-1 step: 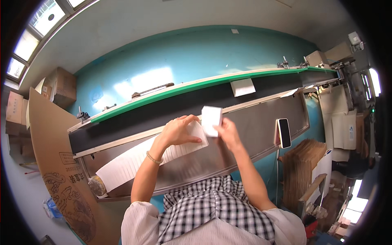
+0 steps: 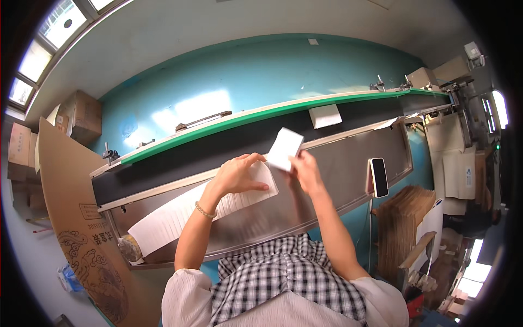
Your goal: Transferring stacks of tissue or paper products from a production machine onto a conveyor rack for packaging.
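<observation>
My right hand (image 2: pixel 307 171) pinches a small white rectangular block (image 2: pixel 286 149) between thumb and fingers. It looks like a flat box or a paper pack, and it is tilted near the edge of the black conveyor belt (image 2: pixel 201 152). To its left, my left hand (image 2: pixel 235 177) curls over the near right end of a long row of thin white pieces (image 2: pixel 180 219), thumb on one side and fingers on the other. These pieces stand pressed together on the metal tray (image 2: pixel 332 175). Another white block (image 2: pixel 326 116) lies farther off on the belt.
A phone (image 2: pixel 379 177) leans at the tray's right side. Along the belt's far side runs a green rail (image 2: pixel 245 120). A large cardboard sheet (image 2: pixel 65 185) stands at the left. Stacked brown cardboard (image 2: pixel 406 223) is at the right, and a clear wrapped roll (image 2: pixel 129 248) touches the row's left end.
The white block in my right hand has risen toward the belt and tilted clockwise. The block on the belt has shifted slightly right. My left hand stays on the row.
</observation>
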The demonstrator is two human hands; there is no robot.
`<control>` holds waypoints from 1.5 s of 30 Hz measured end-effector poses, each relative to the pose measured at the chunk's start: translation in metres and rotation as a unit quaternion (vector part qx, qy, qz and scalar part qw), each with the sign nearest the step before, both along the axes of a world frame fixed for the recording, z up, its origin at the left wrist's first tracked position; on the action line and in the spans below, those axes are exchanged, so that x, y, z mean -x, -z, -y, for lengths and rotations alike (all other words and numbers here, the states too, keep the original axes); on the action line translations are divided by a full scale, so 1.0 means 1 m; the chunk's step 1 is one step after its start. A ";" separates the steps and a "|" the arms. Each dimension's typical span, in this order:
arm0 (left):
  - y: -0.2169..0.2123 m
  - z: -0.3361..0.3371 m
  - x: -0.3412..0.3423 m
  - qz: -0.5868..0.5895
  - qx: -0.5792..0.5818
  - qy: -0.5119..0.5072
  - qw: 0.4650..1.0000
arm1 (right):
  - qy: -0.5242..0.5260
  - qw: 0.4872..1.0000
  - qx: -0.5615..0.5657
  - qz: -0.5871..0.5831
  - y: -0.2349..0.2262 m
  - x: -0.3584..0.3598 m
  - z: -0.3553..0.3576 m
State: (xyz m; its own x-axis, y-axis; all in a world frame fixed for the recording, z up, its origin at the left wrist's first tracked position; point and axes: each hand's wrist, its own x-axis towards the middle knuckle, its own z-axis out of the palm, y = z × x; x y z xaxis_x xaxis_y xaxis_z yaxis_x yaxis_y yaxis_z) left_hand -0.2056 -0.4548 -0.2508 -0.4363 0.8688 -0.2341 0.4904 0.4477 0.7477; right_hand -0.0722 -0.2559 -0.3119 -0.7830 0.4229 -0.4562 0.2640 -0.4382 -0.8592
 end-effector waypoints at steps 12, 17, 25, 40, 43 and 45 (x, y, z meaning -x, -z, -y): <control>-0.002 0.022 0.006 -0.007 0.006 -0.002 1.000 | -0.046 0.998 0.035 -0.008 0.001 -0.002 0.049; 0.000 0.021 0.004 0.008 -0.004 -0.009 1.000 | -0.077 0.990 -0.117 0.028 0.013 -0.003 0.018; -0.001 0.030 0.006 -0.001 0.003 -0.004 1.000 | -0.160 0.957 -0.239 -0.028 -0.013 0.005 0.062; 0.001 0.040 0.009 0.008 0.014 -0.024 1.000 | -0.069 0.997 -0.026 0.009 0.011 0.029 0.039; 0.000 0.045 0.004 -0.005 -0.026 -0.031 0.999 | -0.180 0.964 -0.196 -0.028 -0.006 0.010 0.082; -0.009 0.052 0.001 -0.022 -0.011 -0.035 0.999 | -0.156 0.979 -0.134 -0.012 -0.010 0.009 0.088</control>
